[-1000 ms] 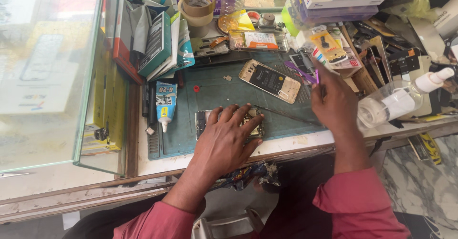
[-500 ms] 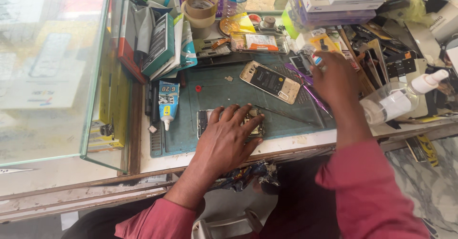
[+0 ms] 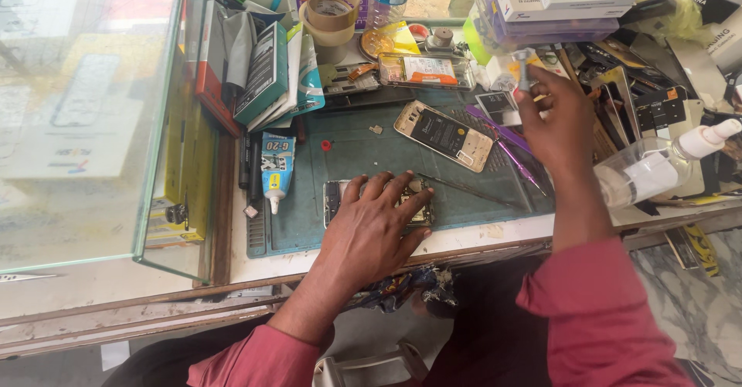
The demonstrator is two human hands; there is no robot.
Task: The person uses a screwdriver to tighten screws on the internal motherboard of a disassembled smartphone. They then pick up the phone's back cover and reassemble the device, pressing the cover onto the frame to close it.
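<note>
**Teal mat bench: left hand pins opened phone, right hand lifts small grey tool**

Teal rubber work mat (image 3: 363,151) is the landmark; everything below is placed against it.

Largest first. Glass display case (image 3: 85,116) sits left of the mat, well apart from both hands. Stacked boxes (image 3: 553,0) sit beyond the mat's far right corner.

Left hand (image 3: 371,228) lies flat, fingers spread, on the opened phone (image 3: 340,197) at the mat's near edge. Palm presses down, nothing pinched, so it is a hold-down and not a grasp. Right hand (image 3: 560,120) hovers over the mat's right edge, fingers curled shut around a small grey tool (image 3: 524,66) whose tip sticks up above them; exact tool type too small to tell.

Doing this step well, my judgement: keep the left palm pressing evenly so the opened phone does not slide on the mat, keep fingers off exposed parts, and bring the tool down slowly, clear of the spray bottle (image 3: 657,167) just right of the mat.

Counts:
- phones on mat: 2 (opened phone, gold phone shell (image 3: 443,134) at mat centre-right)
- tape rolls (image 3: 332,8): 2, stacked, beyond mat's far edge
- glue tube (image 3: 276,167): 1, on mat's left edge
- purple pry sticks (image 3: 506,143): 2, mat's right side
- spray bottle: 1
</note>
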